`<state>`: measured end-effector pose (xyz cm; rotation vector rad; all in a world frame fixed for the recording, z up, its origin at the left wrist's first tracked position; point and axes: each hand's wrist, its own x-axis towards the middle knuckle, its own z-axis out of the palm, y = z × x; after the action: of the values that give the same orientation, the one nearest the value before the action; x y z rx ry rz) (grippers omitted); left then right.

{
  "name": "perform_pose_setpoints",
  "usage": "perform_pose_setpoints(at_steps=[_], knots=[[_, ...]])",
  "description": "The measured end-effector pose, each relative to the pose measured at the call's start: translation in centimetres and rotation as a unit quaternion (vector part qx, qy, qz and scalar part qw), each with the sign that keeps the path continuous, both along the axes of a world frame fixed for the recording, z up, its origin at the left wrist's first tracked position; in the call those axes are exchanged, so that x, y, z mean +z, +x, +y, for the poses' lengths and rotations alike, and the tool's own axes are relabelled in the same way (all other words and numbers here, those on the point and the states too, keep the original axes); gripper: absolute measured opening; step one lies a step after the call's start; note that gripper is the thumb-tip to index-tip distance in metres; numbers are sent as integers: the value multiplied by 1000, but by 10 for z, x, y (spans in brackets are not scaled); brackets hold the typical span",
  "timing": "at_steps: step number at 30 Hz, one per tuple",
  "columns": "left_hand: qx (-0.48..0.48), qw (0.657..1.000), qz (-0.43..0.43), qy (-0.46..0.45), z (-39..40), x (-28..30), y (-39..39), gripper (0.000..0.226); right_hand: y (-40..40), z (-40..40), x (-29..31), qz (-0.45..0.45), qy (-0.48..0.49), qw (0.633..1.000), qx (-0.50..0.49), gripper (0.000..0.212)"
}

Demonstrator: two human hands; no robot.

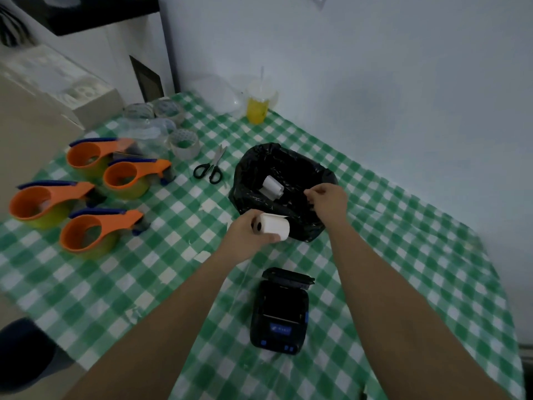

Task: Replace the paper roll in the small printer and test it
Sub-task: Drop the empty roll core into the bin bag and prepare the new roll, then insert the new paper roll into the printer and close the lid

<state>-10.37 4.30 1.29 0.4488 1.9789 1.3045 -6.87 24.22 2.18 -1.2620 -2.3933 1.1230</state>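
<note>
While left hand (248,230) grips paper roll (274,230), right hand (327,202) pinched.

Printer (279,311) nearest on table (403,269), lid open; bin bag (300,223) behind it, paper roll (271,186) inside. Scissors (210,166) left of bag, tape dispensers (95,192) further left, drink cup (257,103) behind.

A green and white checked cloth (161,272) covers the worktop; four orange tape dispensers (86,194) stand in a group at its left side; behind them lie some clear tape rolls (184,144); black-handled scissors (210,167) lie shut just right of the rolls; a plastic cup with yellow drink and a straw (258,106) stands at the far edge near the wall; a pale box (72,90) sits at the far left.
</note>
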Motion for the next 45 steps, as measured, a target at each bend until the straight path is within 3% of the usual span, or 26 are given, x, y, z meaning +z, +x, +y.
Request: perform_pose_setpoints(at_steps=[5, 12, 15, 18, 24, 31, 37, 39, 42, 45], knots=[[-19, 1000, 3, 19, -2, -2, 6, 45, 40, -22, 17, 106, -55, 993, -26, 17], [-103, 994, 29, 37, -8, 2, 44, 47, 133, -86, 8, 107, -167, 977, 72, 27], [-157, 984, 82, 38, -13, 3, 63, 43, 160, -107, -7, 115, -228, 966, 43, 30], [-190, 977, 95, 33, -20, 0, 80, 42, 181, -124, -16, 175, -367, 913, -23, 31], [-220, 973, 62, 21, -33, -5, 103, 43, 207, -136, -23, 223, -474, 846, -100, 34], [-197, 979, -58, 5, -42, 4, 109, 36, 213, -133, -15, 223, -456, 857, -90, 17], [-243, 968, -26, -48, -40, 8, 105, 49, 204, -129, -6, 183, -361, 913, -41, 25], [-233, 971, -34, -49, -38, 9, 107, 50, 203, -130, -3, 198, -363, 909, -54, 28], [-176, 981, -78, -33, -37, 9, 109, 45, 206, -136, -4, 236, -433, 866, -80, 32], [-152, 983, -99, -27, -37, 8, 110, 47, 206, -142, -4, 236, -418, 873, -83, 28]])
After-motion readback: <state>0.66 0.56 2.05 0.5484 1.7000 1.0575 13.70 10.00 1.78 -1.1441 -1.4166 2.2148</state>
